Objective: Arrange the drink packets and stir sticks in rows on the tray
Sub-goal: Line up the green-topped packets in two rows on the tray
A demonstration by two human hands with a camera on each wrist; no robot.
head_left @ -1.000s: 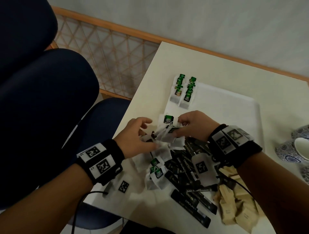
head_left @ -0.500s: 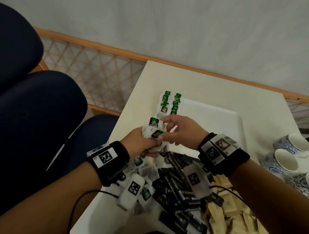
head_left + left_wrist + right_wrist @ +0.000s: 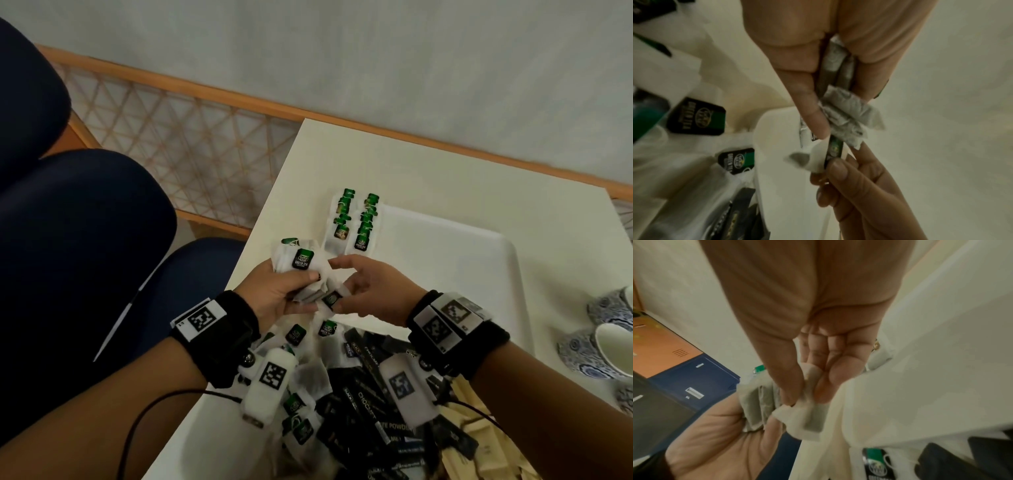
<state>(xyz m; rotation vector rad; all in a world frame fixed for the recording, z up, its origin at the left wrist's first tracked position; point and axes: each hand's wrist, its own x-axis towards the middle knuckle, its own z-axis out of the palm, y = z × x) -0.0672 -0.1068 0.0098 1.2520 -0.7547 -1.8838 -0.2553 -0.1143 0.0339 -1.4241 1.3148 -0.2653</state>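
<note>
My left hand [image 3: 291, 284] grips a bunch of white green-tea bags [image 3: 298, 261] with green-black tags, held above the table's left edge. My right hand [image 3: 346, 291] pinches one tea bag [image 3: 330, 298] at the bunch's lower side. The left wrist view shows the bunch [image 3: 840, 104] squeezed between thumb and fingers, with right fingertips [image 3: 838, 168] on a tag below. The right wrist view shows thumb and forefinger pinching a bag [image 3: 807, 412]. Two short rows of tea bags [image 3: 356, 222] lie at the left end of the white tray [image 3: 445, 263].
A pile of loose tea bags [image 3: 301, 377], black drink packets [image 3: 370, 411] and paper-wrapped stir sticks [image 3: 469, 448] lies near me on the table. Blue-patterned cups [image 3: 603, 346] stand at the right. Dark blue chairs [image 3: 85, 240] are left of the table.
Both hands have risen off the pile. My left hand has closed around a bunch of tea bags, and my right hand has moved onto one bag at its lower edge.
</note>
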